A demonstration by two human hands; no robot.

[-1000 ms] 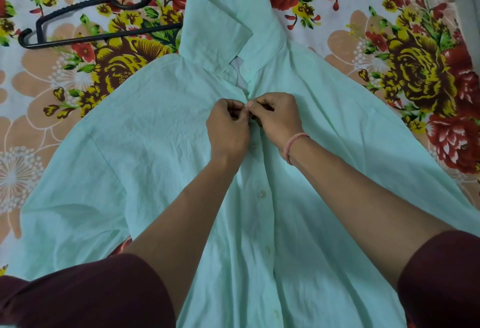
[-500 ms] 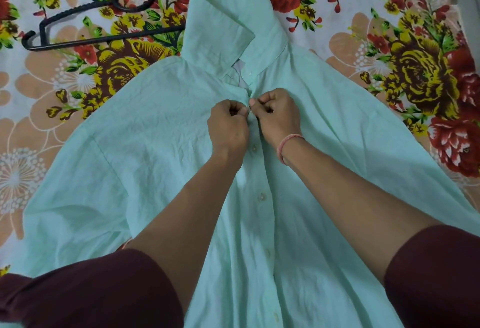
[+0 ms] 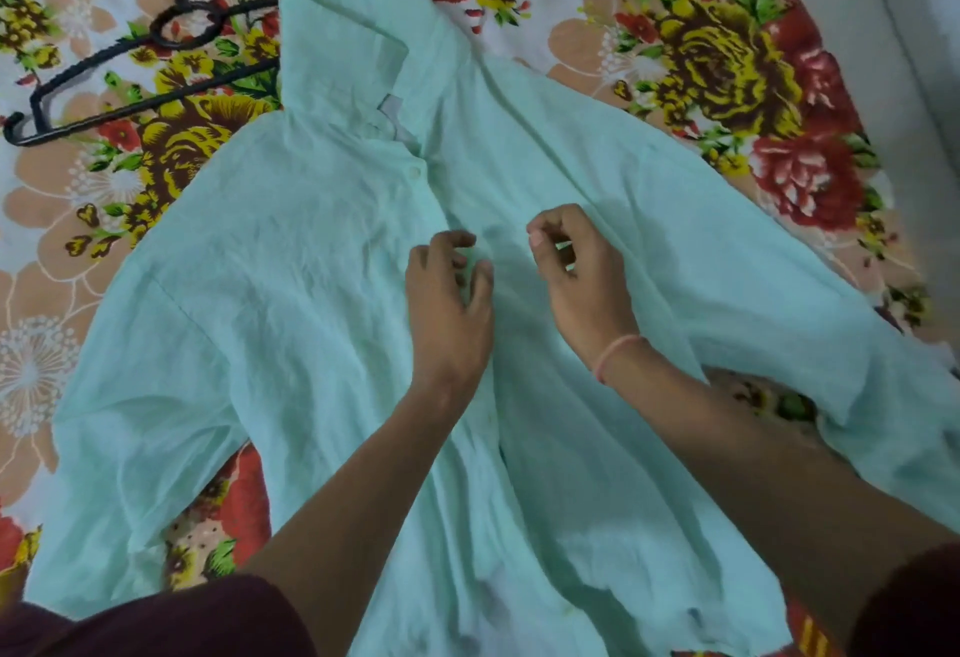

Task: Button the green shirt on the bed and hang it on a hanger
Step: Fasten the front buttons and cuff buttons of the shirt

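Note:
The light green shirt (image 3: 291, 323) lies front up on the bed, collar toward the far side. A button (image 3: 415, 172) just below the collar is fastened. My left hand (image 3: 447, 303) hovers over the front placket at chest height, fingers loosely curled, holding nothing. My right hand (image 3: 576, 277) sits a little to the right of it over the chest, fingers also loosely curled and apart from the left hand. The black hanger (image 3: 130, 63) lies on the sheet at the upper left, its right end tucked under the collar.
A floral bed sheet (image 3: 727, 63) covers the bed all around the shirt. A pale wall or bed edge (image 3: 914, 32) runs along the right side. Both shirt sleeves are spread out to the sides.
Both hands let go of the placket below the collar, moved down toward me and parted. The button they were working is now uncovered and fastened. The view shifted slightly.

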